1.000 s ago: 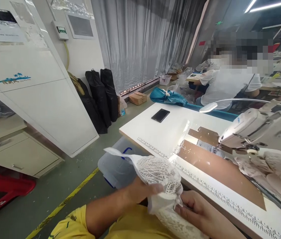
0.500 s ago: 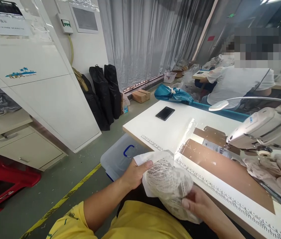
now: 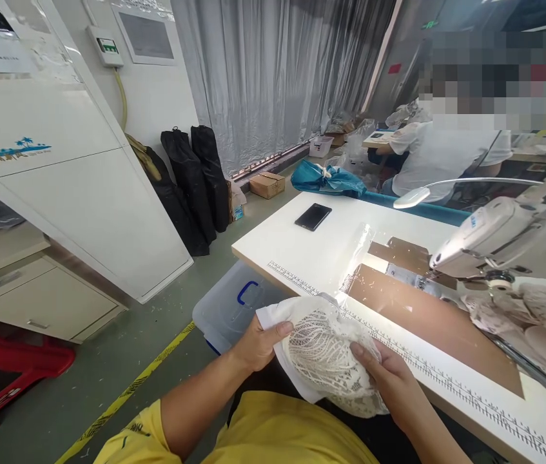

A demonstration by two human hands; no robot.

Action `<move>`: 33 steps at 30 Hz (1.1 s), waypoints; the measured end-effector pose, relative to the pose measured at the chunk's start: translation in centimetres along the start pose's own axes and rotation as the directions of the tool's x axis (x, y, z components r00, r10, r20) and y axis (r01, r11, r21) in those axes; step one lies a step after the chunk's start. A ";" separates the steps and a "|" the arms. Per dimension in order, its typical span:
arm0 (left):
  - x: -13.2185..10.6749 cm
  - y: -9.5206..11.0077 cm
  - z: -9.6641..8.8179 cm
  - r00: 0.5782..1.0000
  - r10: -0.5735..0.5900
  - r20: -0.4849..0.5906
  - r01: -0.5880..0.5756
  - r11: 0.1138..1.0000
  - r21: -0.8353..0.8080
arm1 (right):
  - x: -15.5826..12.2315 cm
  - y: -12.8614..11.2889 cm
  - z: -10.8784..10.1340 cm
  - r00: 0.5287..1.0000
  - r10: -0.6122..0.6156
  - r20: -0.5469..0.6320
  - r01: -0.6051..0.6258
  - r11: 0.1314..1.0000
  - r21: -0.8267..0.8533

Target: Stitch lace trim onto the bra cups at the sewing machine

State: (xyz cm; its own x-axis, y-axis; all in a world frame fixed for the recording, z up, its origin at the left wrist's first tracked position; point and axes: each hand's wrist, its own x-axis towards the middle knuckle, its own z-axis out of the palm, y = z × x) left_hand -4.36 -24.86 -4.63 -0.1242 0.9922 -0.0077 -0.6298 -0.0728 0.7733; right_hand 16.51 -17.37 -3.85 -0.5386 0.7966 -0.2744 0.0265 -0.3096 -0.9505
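Note:
Between my hands, over my lap at the table's front edge, is a white lace bra cup (image 3: 323, 351) with plain white fabric along its left side. My left hand (image 3: 260, 341) pinches that plain edge, thumb on top and the other fingers underneath. On the right side, my right hand (image 3: 389, 374) grips the lace, its thumb lying on the outer face. The rounded lace side faces up toward me. The fingers beneath the fabric are hidden.
A sewing machine (image 3: 499, 238) stands on the white table (image 3: 273, 241) at right, with beige pieces (image 3: 538, 322) beside it. A phone (image 3: 314, 217) lies farther back. Below the table's left edge sits a plastic bin (image 3: 224, 309). A co-worker (image 3: 447, 151) sits beyond.
My right hand has moved up along the lace, its thumb now on the outer face. The crumpled piece is spread into a rounder shape. The whole view has shifted slightly.

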 end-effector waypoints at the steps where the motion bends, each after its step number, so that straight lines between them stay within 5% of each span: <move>1: 0.0 -0.1 0.1 1.000 0.011 -0.010 -0.011 1.000 -0.003 | 0.0 0.1 0.0 1.000 0.015 0.016 -0.016 1.000 0.006; 8: 0.5 0.5 0.3 0.978 0.066 -0.199 -0.074 0.997 -0.030 | -0.6 1.9 -0.8 0.960 -0.139 0.244 0.173 0.977 -0.127; 15: 0.8 0.3 0.5 0.945 0.133 -0.298 -0.134 0.991 0.015 | 0.6 4.7 -1.5 0.952 -0.028 0.305 0.113 0.958 -0.263; 22: 0.5 0.6 0.3 0.984 0.017 -0.180 -0.031 0.996 -0.078 | 1.0 4.7 -1.4 0.988 -0.033 0.153 0.050 0.993 -0.109; 27: 0.5 0.3 0.1 0.998 -0.022 -0.066 0.007 0.975 -0.220 | 1.2 4.9 -1.4 0.981 -0.035 0.189 0.045 0.998 -0.050; 33: 1.1 0.8 -0.1 1.000 -0.002 -0.005 0.000 0.940 -0.342 | 1.6 5.6 -2.4 0.948 -0.051 0.316 0.157 0.934 -0.321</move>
State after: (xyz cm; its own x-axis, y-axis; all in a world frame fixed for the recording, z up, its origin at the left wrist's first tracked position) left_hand -5.07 -23.89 -4.10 -0.1267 0.9919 -0.0130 -0.8539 -0.1024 0.5102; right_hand 17.85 -16.62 -9.98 -0.7774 0.6069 -0.1653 0.2101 0.0029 -0.9777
